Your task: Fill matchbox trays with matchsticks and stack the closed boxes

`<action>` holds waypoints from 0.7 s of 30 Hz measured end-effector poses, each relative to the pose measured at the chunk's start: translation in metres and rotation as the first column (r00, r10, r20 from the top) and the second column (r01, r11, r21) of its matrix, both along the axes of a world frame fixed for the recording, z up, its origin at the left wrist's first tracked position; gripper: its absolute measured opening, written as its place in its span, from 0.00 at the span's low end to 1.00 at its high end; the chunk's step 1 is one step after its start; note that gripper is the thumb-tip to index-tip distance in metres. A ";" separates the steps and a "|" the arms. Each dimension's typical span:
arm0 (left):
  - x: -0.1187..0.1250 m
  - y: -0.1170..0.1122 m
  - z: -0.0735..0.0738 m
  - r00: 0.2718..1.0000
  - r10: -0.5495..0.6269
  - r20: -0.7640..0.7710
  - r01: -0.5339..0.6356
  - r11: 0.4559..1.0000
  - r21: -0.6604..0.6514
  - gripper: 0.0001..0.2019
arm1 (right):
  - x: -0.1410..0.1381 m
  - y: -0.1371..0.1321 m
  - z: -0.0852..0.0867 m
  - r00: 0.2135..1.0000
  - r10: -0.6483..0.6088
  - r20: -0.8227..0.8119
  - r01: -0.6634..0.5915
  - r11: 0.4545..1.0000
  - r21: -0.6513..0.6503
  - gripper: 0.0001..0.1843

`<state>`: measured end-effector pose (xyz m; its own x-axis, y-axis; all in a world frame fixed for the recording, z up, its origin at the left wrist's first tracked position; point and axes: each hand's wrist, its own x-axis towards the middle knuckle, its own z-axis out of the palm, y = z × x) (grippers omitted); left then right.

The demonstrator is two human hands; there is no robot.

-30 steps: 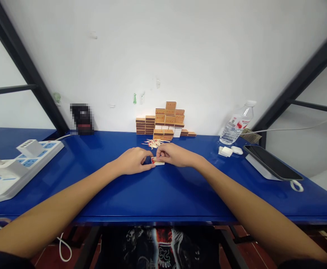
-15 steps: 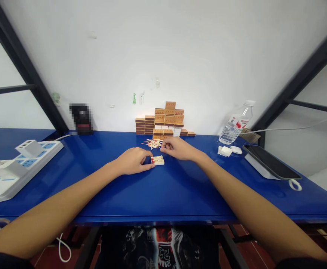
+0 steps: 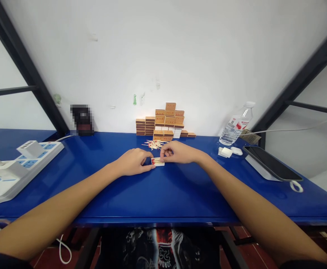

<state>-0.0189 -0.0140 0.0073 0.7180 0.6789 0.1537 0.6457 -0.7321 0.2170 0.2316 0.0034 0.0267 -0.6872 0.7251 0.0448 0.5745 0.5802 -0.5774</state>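
A small white matchbox tray (image 3: 158, 164) with red-tipped matches lies on the blue table. My left hand (image 3: 135, 161) holds its left end between thumb and finger. Over the tray's right end, my right hand (image 3: 177, 152) has thumb and fingertips pinched together on a match, which is mostly hidden by the fingers. Just behind the tray is a loose heap of matches (image 3: 153, 144), partly covered by my right hand. Against the wall, several matchboxes (image 3: 169, 120) are stacked in uneven steps, some with white sides showing.
At the right stand a water bottle (image 3: 234, 129), a white earphone case (image 3: 236, 151) and a phone (image 3: 272, 162) propped on a white block. A white power strip (image 3: 40, 164) with plugs lies at the left. A dark, blurred object (image 3: 84, 121) leans at the wall.
My right hand has moved from beside the match heap down to the tray's right end. My left hand keeps its hold on the tray.
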 end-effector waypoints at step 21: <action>-0.002 0.003 0.001 1.000 0.019 0.003 -0.019 1.000 -0.023 0.19 | 0.014 0.027 -0.019 0.880 -0.406 0.248 0.382 0.914 0.139 0.14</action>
<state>-0.0211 -0.0110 0.0082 0.7043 0.6959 0.1405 0.6589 -0.7144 0.2355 0.2454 0.0308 0.0082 -0.3402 0.9400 -0.0265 0.8904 0.3129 -0.3305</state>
